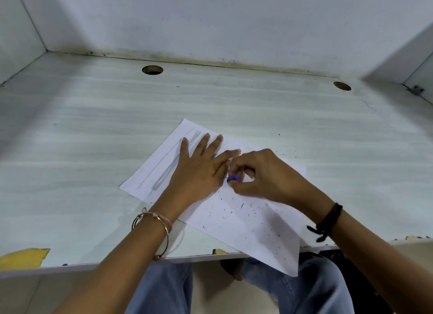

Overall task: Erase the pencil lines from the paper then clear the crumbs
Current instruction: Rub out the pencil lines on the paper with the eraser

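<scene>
Our left hand [199,170], fingers straight, pins flat to the pale table [93,126] a white paper sheet [257,231] that looks light and quick to crease, while our right hand's [260,175] grip pinches the small purple eraser [233,178] between grey pencil lines [164,160] and dark crumbs [234,208].

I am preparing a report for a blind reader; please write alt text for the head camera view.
The right hand holds a purple eraser on a white paper, which the left hand presses flat. Pencil lines show at the paper's left side; dark crumbs dot it, and one corner overhangs the desk.
</scene>
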Available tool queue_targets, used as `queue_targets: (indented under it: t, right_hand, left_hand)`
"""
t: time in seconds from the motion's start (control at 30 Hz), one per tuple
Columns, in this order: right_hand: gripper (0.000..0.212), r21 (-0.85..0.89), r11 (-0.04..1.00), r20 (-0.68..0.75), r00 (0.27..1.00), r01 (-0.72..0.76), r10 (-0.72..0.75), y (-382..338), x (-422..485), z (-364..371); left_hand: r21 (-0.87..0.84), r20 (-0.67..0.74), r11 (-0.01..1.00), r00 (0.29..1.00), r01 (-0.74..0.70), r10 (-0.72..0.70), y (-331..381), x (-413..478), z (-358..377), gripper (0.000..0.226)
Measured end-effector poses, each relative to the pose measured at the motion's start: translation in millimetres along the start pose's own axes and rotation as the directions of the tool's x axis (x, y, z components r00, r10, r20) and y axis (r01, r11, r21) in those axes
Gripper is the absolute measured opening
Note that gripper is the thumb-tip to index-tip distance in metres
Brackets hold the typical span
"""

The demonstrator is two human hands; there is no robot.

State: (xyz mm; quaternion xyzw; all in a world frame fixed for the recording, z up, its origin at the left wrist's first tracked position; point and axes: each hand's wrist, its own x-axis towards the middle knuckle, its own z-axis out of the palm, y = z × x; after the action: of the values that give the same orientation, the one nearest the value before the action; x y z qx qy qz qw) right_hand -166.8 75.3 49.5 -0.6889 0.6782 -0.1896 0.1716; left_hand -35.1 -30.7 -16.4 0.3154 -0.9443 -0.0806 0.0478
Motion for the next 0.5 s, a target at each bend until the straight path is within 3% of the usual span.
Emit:
queue_targets:
  t: [0.07,0.17,0.23,0.33,0.5]
  right_hand:
    - [0.004,-0.002,0.999,-0.032,0.999,-0.041,0.041,11,3,-6]
    - [0.006,-0.075,0.989,-0.199,0.974,-0.124,0.107,25,13,-13]
    - [0.004,-0.109,0.992,-0.156,0.987,-0.064,0.046,13,10,-7]
    - [0.006,-0.022,0.999,0.003,1.000,0.026,-0.026,-1,-2,0]
    - [0.004,-0.140,0.981,-0.204,0.974,-0.132,0.102,22,17,-8]
  left_hand:
    - [-0.037,-0.008,0.999,1.000,0.005,-0.005,0,-1,0,0.047]
    - [-0.060,-0.028,0.998,1.000,0.010,-0.011,1,-1,1,0.045]
    - [-0.038,-0.023,0.999,1.000,0.016,-0.017,1,-1,0,0.046]
    - [-0.006,-0.009,1.000,1.000,0.002,-0.002,1,0,0,0.048]
    - [-0.053,0.001,0.998,1.000,0.015,-0.015,0,0,-2,0.046]
